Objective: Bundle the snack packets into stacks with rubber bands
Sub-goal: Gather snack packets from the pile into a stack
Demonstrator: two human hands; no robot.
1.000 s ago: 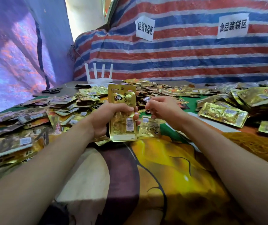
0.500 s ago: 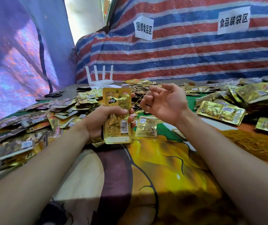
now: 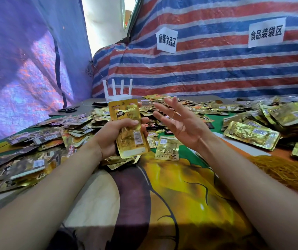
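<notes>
I see the left hand (image 3: pixel 114 140) gripping the packet stack (image 3: pixel 128 129) — rear packets hidden; right hand (image 3: pixel 182 127) spread open, rubber band (image 3: pixel 173 112) faint across its fingers.

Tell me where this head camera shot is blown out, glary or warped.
Head view: the gap between the tarps is blown out white; the gold packet stack in the left hand shows foil glare; wide-angle distortion stretches the bottom corners.

Layout on the table (image 3: pixel 162 204): loose packets (image 3: pixel 36 141) left, packet stack (image 3: pixel 126 130) centre, further packets (image 3: pixel 251 134) right, rubber bands (image 3: pixel 288 172) before them, router (image 3: pixel 117 92) behind.
</notes>
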